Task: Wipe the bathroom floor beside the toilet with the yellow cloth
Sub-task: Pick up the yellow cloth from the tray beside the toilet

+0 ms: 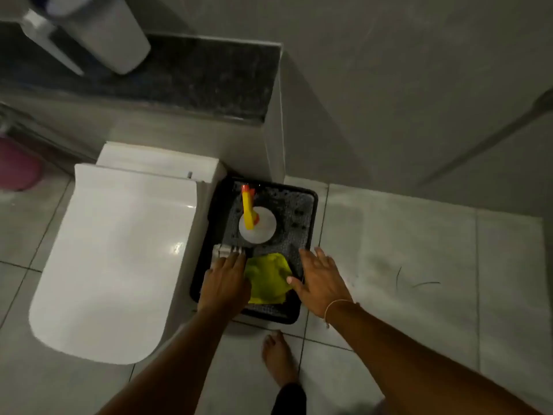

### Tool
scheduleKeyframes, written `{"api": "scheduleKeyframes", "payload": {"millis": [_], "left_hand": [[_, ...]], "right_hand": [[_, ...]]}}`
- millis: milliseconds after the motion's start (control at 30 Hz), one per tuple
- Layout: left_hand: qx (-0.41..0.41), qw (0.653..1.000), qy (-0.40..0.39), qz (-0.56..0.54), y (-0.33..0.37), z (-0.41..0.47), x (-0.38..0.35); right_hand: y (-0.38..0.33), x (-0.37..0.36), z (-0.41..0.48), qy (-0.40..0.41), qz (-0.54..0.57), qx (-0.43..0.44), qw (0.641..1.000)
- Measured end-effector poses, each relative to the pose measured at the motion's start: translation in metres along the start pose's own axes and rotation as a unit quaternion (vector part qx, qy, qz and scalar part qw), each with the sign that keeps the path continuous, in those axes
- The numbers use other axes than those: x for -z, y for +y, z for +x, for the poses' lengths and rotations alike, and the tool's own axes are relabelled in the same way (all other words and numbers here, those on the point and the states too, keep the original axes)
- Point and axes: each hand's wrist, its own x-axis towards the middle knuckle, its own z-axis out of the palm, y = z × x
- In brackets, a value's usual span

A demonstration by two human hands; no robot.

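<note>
Black tray [311, 205]: on the floor tiles [404, 250], beside the toilet [119, 250].
Tray contents: spray bottle [257, 224], white with yellow trigger; yellow cloth [267, 278]; pale object at the left edge, unclear.
Yellow cloth: crumpled, bright, at the tray's near end, between both hands.
Left hand [224, 283]: fingers extended, over the tray's left side, gripping nothing.
Right hand [321, 278]: fingers spread, empty, thumb at the cloth's edge.
</note>
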Motion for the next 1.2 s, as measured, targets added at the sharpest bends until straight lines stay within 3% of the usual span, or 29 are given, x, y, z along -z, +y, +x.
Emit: {"api": "scheduleKeyframes", "payload": {"millis": [300, 767, 867, 1033, 1133, 1200], "left_hand": [[-0.095, 0.984, 0.032, 0.147, -0.004, 0.059, -0.038], [-0.106, 0.981, 0.063, 0.147, 0.0, 0.065, -0.051], [-0.087, 0.99, 0.069, 0.087, 0.005, 0.052, -0.038], [-0.096, 0.992, 0.074, 0.021, 0.03, 0.032, -0.009], [-0.122, 0.99, 0.065, -0.039, 0.065, 0.02, 0.011], [-0.149, 0.985, 0.048, -0.072, 0.095, 0.013, 0.018]], "right_hand": [[0.0, -0.051, 0.058, 0.047, -0.104, 0.044, 0.992], [-0.006, -0.067, 0.05, 0.118, -0.063, 0.03, 0.991], [-0.006, -0.06, 0.039, 0.126, 0.044, 0.008, 0.991], [0.007, -0.023, 0.014, 0.069, 0.287, -0.054, 0.954], [0.031, 0.008, -0.005, 0.051, 0.406, -0.088, 0.908], [0.057, 0.029, -0.023, 0.017, 0.5, -0.111, 0.858]]}}
